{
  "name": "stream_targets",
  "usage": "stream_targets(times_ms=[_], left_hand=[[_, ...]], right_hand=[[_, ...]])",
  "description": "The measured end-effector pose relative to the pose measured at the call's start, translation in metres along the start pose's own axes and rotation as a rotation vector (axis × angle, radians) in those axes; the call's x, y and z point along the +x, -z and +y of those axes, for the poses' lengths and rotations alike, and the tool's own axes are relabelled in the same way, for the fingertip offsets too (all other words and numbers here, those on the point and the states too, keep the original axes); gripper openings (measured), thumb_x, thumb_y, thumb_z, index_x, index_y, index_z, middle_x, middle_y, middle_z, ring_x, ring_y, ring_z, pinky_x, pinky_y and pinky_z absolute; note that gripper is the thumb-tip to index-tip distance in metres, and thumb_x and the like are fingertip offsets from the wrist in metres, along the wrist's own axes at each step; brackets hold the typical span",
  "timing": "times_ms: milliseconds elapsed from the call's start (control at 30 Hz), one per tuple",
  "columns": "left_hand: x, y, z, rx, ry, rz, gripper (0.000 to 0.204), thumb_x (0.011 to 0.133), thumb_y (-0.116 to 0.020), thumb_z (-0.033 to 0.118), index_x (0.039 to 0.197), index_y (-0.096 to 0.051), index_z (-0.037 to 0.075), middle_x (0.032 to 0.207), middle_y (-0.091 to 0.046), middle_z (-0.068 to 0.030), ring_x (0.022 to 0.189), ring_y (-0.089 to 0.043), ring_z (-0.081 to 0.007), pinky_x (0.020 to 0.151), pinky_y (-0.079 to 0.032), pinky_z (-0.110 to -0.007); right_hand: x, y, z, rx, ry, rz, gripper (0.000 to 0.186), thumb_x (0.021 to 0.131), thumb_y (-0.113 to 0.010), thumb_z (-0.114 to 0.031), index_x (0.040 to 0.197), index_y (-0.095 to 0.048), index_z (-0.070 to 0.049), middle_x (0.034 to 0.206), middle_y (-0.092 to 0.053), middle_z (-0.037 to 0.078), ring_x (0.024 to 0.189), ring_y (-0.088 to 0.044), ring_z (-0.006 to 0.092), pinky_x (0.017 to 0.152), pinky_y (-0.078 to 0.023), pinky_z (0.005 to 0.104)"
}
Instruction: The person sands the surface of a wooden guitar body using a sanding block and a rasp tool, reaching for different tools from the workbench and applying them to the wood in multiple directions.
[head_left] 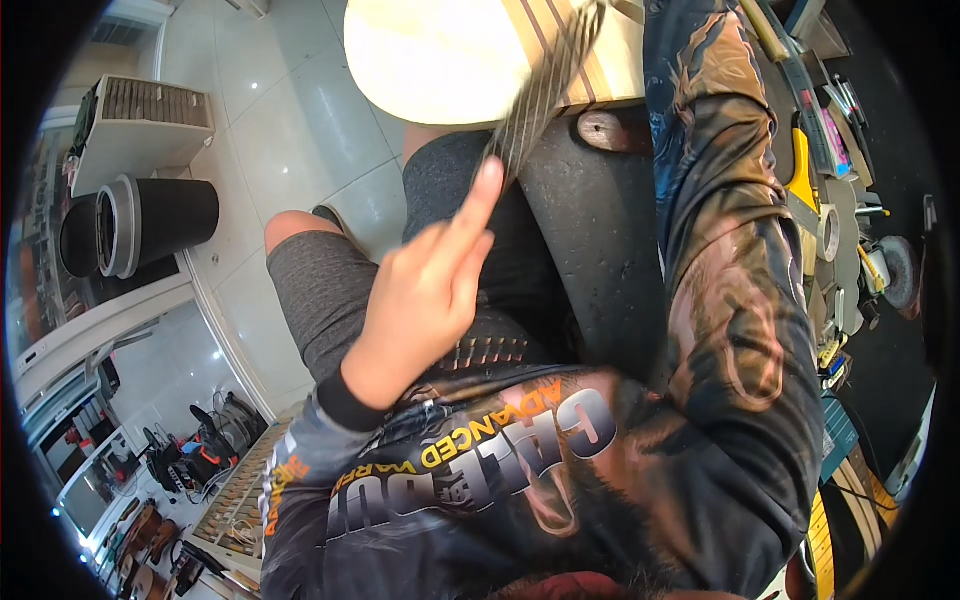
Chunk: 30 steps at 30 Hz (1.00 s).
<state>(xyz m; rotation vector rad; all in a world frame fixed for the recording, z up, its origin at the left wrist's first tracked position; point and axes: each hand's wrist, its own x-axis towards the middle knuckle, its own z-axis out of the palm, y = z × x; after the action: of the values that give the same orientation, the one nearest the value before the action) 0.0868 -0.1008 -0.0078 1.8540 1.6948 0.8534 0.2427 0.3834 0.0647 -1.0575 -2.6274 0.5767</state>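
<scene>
Showing a bin well left of the board; extending the left hand below the board, touching with the index fingertip the rasp slanting across the board, thumb apart, cannot tell the other fingers' grip; running the right sleeve beside the board, right hand out of view, cannot tell its fingers.

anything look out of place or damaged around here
Nothing plainly spilled or damaged, though the dark file is blurred. The black bin at left looks tipped, but the nearby cabinet leans the same way, so that's probably fisheye bending.
</scene>
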Motion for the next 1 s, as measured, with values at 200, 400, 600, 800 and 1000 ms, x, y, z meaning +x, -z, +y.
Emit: stream_targets(times_ms=[200,400,600,800,1000], left_hand=[[0.011,0.01,-0.001,-0.025,-0.006,0.016,0.073,0.105,-0.065,-0.006,0.173,-0.049,0.012,0.127,-0.075,-0.0299,0.085,-0.074,-0.0384,0.083,-0.058,-0.036],[-0.017,0.007,-0.001,-0.07,0.05,0.01,0.071,0.106,-0.067,-0.001,0.173,-0.049,0.015,0.115,-0.074,-0.0253,0.08,-0.073,-0.0379,0.082,-0.057,-0.04],[0.029,0.014,-0.006,-0.094,0.01,0.094,0.074,0.107,-0.068,0.004,0.175,-0.047,0.024,0.083,-0.068,-0.0272,0.074,-0.067,-0.0467,0.074,-0.054,-0.054],[-0.022,0.009,-0.008,-0.071,-0.018,0.1,0.072,0.106,-0.069,0.002,0.173,-0.049,0.019,0.088,-0.073,-0.0258,0.072,-0.07,-0.0435,0.077,-0.059,-0.051],[0.033,0.03,-0.005,-0.168,0.17,0.074,0.067,0.11,-0.065,0.004,0.172,-0.051,0.024,0.099,-0.07,-0.033,0.077,-0.066,-0.0518,0.073,-0.057,-0.045]], right_hand=[[0.0,-0.006,-0.004,0.005,0.022,0.046,0.053,0.102,-0.056,0.002,0.15,-0.075,-0.01,0.147,-0.076,0.015,0.131,-0.068,0.0294,0.113,-0.052,0.0384],[-0.001,-0.002,-0.007,0.12,-0.046,0.008,0.053,0.102,-0.057,0.002,0.151,-0.074,-0.009,0.15,-0.074,0.016,0.134,-0.067,0.0297,0.114,-0.051,0.0388],[-0.008,-0.006,-0.017,0.204,-0.13,0.038,0.048,0.108,-0.058,-0.002,0.153,-0.073,-0.011,0.152,-0.073,0.016,0.135,-0.067,0.032,0.114,-0.052,0.0424],[0.001,-0.004,-0.006,0.168,-0.069,0.024,0.047,0.109,-0.056,-0.002,0.153,-0.073,-0.012,0.152,-0.073,0.016,0.136,-0.066,0.032,0.114,-0.051,0.0427],[0.008,-0.007,0.002,0.158,-0.061,0.02,0.048,0.105,-0.057,0.0,0.149,-0.075,-0.01,0.15,-0.074,0.018,0.133,-0.068,0.0307,0.113,-0.052,0.04]])
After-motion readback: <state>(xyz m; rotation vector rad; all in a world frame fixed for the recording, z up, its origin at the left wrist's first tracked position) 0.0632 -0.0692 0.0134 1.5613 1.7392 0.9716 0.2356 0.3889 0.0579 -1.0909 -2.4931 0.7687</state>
